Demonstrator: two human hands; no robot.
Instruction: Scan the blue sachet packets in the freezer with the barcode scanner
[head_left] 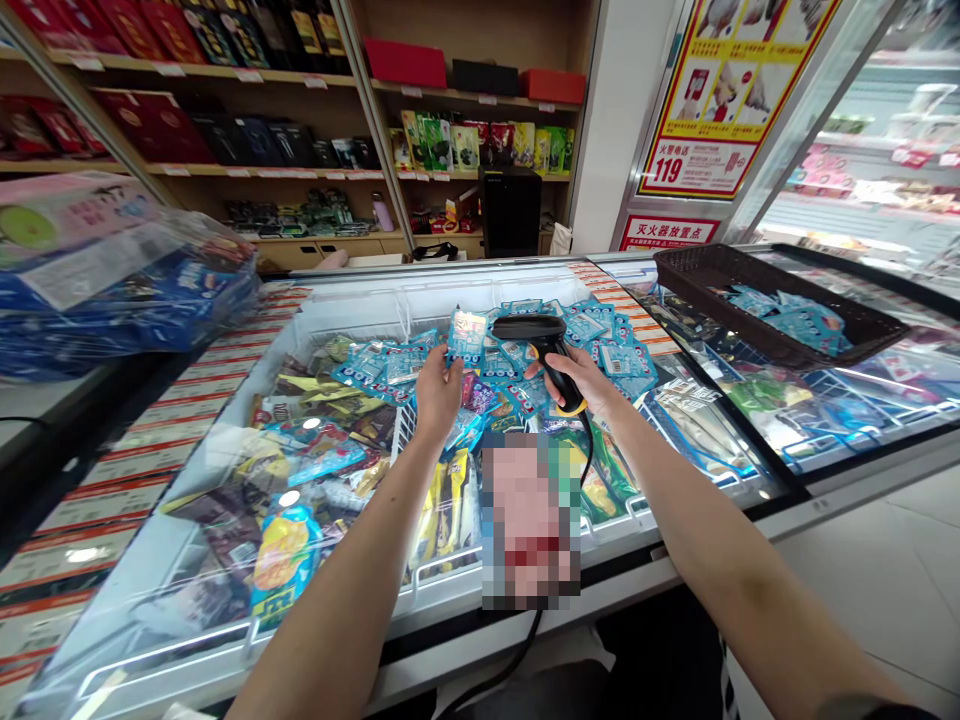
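Head view: right hand [589,385] wrapped round a black, yellow-trimmed plastic pistol-shaped barcode scanner [534,329], above the glass-topped white chest freezer [345,305]. Scanner head's long axis runs sideways, nose left at a flat blue-and-white rectangular packet [467,335]; handle slopes down-right. Left hand [439,390] pinches that packet near upright, also above freezer. Similar blue packets [622,365] spread on freezer glass.

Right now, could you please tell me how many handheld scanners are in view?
1: the black scanner in the right hand, with its head near the blue packet in the left hand.
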